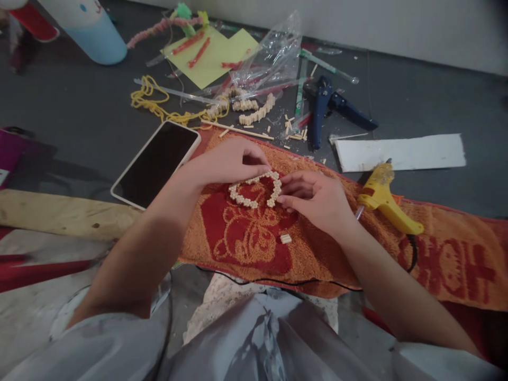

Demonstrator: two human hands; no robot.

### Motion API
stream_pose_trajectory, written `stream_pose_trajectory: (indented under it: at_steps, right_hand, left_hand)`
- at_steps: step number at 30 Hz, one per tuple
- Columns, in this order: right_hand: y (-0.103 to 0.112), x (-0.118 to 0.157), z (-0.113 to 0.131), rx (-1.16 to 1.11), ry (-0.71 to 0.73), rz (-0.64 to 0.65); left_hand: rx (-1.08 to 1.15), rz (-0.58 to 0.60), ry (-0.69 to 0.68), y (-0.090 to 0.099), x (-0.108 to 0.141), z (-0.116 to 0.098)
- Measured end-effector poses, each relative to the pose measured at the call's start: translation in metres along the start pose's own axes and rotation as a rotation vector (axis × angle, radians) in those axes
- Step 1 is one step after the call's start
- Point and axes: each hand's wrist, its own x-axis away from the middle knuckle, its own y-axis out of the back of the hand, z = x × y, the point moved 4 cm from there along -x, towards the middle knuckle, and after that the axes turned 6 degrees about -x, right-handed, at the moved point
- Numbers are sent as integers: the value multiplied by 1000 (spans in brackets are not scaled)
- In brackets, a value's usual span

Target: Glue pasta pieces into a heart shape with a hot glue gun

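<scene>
A heart-like ring of short wooden stick pieces (243, 200) lies over the orange and red towel (313, 248), with a gap at its near side. My left hand (236, 161) is closed at the ring's far edge, thumb and fingertips on it; some fingers are hidden behind the hand. From the right, my right hand (317, 198) pinches the ring's right side with bent fingers. A small cluster of stick pieces (286, 238) rests on the towel, nearer to me. Beside my right forearm lies a yellow glue gun (383, 201).
A phone (156, 164) lies left of the towel. Blue-handled cutters (322, 108), a white strip (400, 152), curved stick strips (257, 111), yellow yarn (148, 100), plastic wrap (273, 53) and yellow paper (202, 69) lie beyond. A blue and white bottle (95, 37) stands at the far left.
</scene>
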Motion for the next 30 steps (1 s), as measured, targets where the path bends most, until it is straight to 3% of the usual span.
stream_pose_trajectory:
  at_steps: [11,19,24,30]
  right_hand:
    - [1,7,10,523,282,-13]
    - [-1,12,14,588,215,-7]
    - [-5,16,17,682,261,-35]
    - [-7,15,16,692,273,-39]
  left_hand:
    - [-48,-4,-22,1,-1,-2]
    - [-34,-40,-34,-2,-1,1]
    - [-78,-74,-125,-1,-2,0]
    - [-82,-15,-97,-1,0,-3]
